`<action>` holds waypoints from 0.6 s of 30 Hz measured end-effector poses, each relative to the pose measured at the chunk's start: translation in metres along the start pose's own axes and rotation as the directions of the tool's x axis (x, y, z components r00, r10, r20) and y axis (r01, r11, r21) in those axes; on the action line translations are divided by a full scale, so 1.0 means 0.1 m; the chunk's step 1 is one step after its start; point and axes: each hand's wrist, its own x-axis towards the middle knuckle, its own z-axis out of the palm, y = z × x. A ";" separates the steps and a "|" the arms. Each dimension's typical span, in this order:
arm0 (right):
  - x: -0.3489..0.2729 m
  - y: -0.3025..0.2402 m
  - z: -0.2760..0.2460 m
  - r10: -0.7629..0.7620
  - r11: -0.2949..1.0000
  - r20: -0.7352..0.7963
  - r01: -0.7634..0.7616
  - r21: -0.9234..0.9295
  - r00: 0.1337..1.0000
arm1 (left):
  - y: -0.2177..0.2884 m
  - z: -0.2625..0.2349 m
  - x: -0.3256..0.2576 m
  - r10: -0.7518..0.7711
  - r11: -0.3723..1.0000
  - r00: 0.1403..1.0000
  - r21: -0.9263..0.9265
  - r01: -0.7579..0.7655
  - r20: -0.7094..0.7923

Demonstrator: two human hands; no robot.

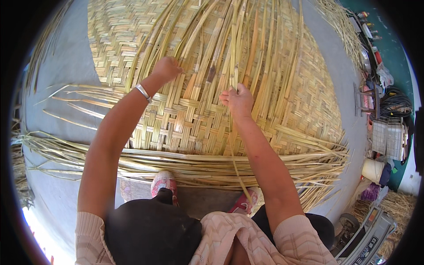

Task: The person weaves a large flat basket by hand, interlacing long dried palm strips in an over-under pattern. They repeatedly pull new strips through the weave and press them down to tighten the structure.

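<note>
A mat of flattened reed strips [181,117] lies before me, its near part woven in a loose over-and-under pattern. Many long loose strips [263,48] fan out across it toward the far edge. My right hand [238,102] is closed on a reed strip [235,163] at the middle of the weave; the strip's tail hangs down past the mat's near edge toward my right shoe. To the left, my left hand [167,70], with a silver bracelet on its wrist, is curled closed among the raised strips. What its fingers hold is hidden.
A bundle of long reeds [194,170] lies across the near edge, between the mat and my shoes [163,182]. More reeds [338,26] lie at the far right. Along the right wall stand a low stool [365,99], coiled black cable [394,104], a white bucket [373,170] and a vehicle [366,236].
</note>
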 end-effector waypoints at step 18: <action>-0.20 -0.11 0.02 0.039 0.983 -0.018 -0.035 0.180 0.999 | 0.20 0.02 0.23 0.088 0.947 0.969 0.281 -0.154 0.232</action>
